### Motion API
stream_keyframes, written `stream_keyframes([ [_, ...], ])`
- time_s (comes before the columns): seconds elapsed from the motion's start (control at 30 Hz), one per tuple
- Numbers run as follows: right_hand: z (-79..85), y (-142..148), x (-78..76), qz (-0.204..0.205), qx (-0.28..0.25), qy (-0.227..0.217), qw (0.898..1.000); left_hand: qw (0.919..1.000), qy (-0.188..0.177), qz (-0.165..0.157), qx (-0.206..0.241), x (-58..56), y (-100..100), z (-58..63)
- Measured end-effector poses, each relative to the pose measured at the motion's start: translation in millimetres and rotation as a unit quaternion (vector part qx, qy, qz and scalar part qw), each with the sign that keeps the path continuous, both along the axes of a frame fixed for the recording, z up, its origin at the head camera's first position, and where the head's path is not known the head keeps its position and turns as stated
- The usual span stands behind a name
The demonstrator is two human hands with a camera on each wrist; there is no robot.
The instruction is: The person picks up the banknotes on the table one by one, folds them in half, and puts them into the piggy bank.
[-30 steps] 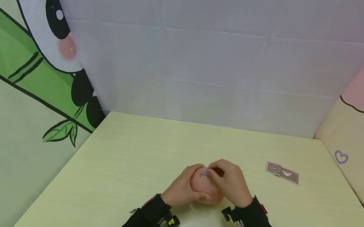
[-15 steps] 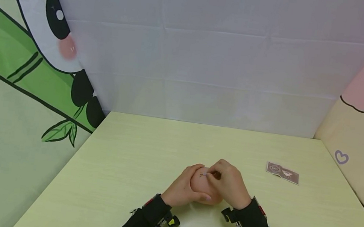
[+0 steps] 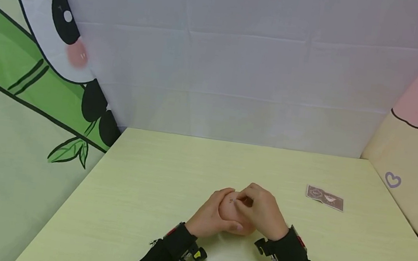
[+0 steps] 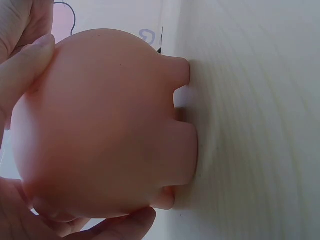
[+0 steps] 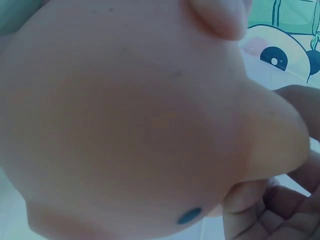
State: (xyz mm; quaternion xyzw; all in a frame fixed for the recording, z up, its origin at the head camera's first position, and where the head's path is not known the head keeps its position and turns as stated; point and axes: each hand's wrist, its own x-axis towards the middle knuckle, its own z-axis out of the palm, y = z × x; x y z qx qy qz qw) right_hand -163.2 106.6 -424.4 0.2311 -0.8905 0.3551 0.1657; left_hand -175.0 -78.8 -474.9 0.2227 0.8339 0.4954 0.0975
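Pale yellow-green wood-grain tabletop (image 3: 156,176) before a creased, greyish-white cloth backdrop (image 3: 240,64). On its near part, between both hands, a round, smooth, salmon-pink pig-shaped figure (image 3: 235,218), upright on stubby feet (image 4: 175,152), with a dark oval spot (image 5: 190,216) on its body and small dark marks (image 3: 231,200) on top.

Left hand (image 3: 211,218) curved round the left of the pig, fingers on the far side, thumb along the near face: a full grasp. Right hand (image 3: 263,211) over the right side, thumb and forefinger drawn together just beside the dark marks; cannot tell from these views about anything pinched between the tips.

For good work here, as a judgement: brace the pig with the left palm, feet flat, squeezing only enough against rocking. Work the right fingertips straight down beside the marks, in small, light presses, knuckles tilted aside for a clear view. Likely faults: a skewed angle, a sideways shove, a slip on the rounded surface.

Farther out, black sleeves (image 3: 156,257) with small black wrist cameras (image 3: 200,255). Well to the right, a creased, brownish-mauve printed paper slip (image 3: 324,198), apart from both hands. Beyond, green bamboo print (image 3: 60,95) at left, purple heart outline (image 3: 392,180) at right.
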Motion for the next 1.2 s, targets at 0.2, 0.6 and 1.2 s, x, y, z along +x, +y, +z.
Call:
stream_keyframes([
  [0.2, 0.8, -0.3, -0.2, 0.008, 0.009, 0.006, 1.0, 1.0, 0.005, 0.0, 0.0, -0.9, 0.2, 0.4],
  [0.6, -0.6, -3.2, -0.9, -0.002, 0.028, 0.022, 0.999, 1.0, 0.0, 0.004, 0.0, -0.7, -0.4, 1.4],
  [1.2, 0.1, -3.6, 1.6, -0.022, 0.028, 0.024, 0.999, 0.9999, -0.011, 0.004, 0.006, 0.4, 0.5, 2.2],
])
